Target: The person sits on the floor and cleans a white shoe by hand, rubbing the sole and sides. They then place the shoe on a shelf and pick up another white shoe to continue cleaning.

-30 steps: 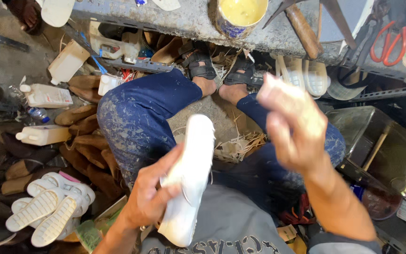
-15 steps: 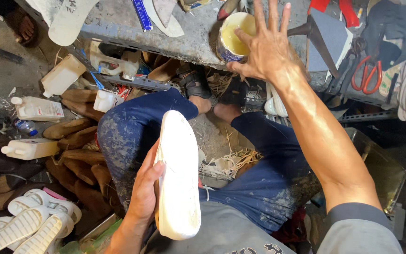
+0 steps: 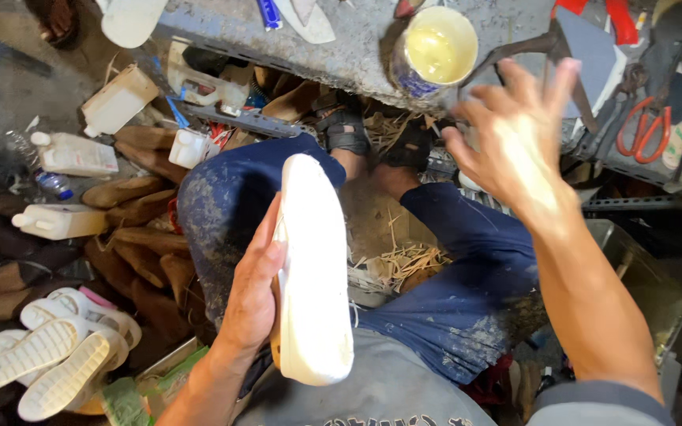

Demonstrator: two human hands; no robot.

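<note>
Seated worker at a cluttered shoe bench, seen from above: the left hand (image 3: pixel 252 296) grips a white shoe sole (image 3: pixel 313 272) from its left side, fingers wrapped on the edge, thumb side hidden. The sole sits over the lap, above the left thigh in blue spattered trousers (image 3: pixel 226 213), its long axis running near-vertical in frame, one narrow rounded end pointing away toward the bench, the broader end toward the worker's grey shirt (image 3: pixel 388 394). The right hand (image 3: pixel 518 134) hangs in the air w/ fingers spread and empty, blurred, just below and right of a yellow-filled glue tin (image 3: pixel 436 51) on the concrete bench edge (image 3: pixel 278 39). Open room is tight: bench lip ahead, metal tray (image 3: pixel 641 276) at right, pile of brown shoe parts (image 3: pixel 132 244) and white plastic bottles (image 3: pixel 61 221) at left; the only free gap is btwn the knees, over straw-littered floor (image 3: pixel 392 260). Red-handled scissors (image 3: pixel 645 130) lie on the bench at far right, well apart from both hands. More white ridged soles (image 3: pixel 41 355) are stacked at lower left.
</note>
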